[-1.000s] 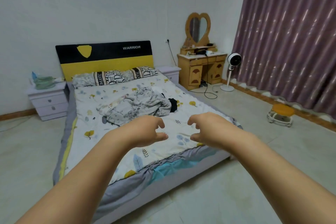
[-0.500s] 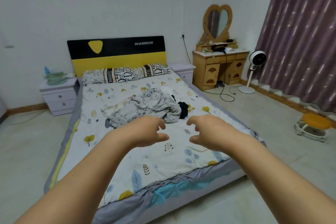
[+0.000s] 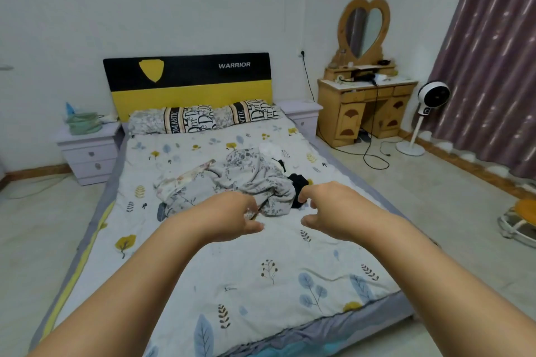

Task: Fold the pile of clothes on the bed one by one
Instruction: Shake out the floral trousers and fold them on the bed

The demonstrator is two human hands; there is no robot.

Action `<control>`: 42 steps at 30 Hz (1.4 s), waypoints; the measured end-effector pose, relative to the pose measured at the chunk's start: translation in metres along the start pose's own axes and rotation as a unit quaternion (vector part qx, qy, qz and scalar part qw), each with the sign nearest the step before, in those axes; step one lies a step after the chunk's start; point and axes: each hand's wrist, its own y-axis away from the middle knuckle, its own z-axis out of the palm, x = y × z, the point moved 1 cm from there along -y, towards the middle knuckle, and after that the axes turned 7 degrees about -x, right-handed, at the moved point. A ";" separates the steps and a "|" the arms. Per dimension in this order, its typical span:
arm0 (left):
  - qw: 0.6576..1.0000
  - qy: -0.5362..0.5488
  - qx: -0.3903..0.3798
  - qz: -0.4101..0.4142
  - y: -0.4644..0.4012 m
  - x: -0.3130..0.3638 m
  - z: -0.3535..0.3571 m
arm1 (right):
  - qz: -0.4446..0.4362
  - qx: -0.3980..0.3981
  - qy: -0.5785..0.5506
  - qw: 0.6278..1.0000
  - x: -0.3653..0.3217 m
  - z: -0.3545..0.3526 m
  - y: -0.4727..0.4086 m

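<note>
A crumpled pile of clothes [image 3: 237,180], mostly grey floral fabric, lies in the middle of the bed [image 3: 261,275]. A black garment [image 3: 298,182] pokes out at the pile's right side. Both my arms stretch forward over the near half of the bed. My left hand [image 3: 232,216] hovers just in front of the pile, fingers loosely curled, holding nothing. My right hand [image 3: 327,209] hovers beside it near the black garment, fingers also loosely curled and empty.
Two patterned pillows [image 3: 203,120] lie against the black and yellow headboard [image 3: 188,81]. Nightstands [image 3: 87,148] flank the bed. A wooden dresser [image 3: 365,107] with a heart mirror, a standing fan [image 3: 432,95], floor cables and a small stool [image 3: 522,217] occupy the right side by the curtain.
The view has come closer to the bed and turned left. Both hands have reached forward towards the pile, still empty and loosely curled.
</note>
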 end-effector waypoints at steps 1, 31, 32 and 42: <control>1.000 0.006 0.004 -0.006 -0.012 -0.002 -0.003 | -0.006 0.000 0.000 1.000 0.007 -0.003 -0.012; 0.979 0.108 -0.024 -0.169 -0.237 -0.135 -0.044 | -0.104 -0.127 0.056 0.985 0.060 -0.011 -0.337; 0.980 0.104 -0.027 -0.170 -0.243 -0.146 -0.045 | -0.101 -0.129 0.054 0.985 0.057 -0.009 -0.347; 0.974 0.122 -0.074 -0.175 -0.328 -0.208 -0.021 | -0.083 -0.175 0.046 0.980 0.064 0.035 -0.438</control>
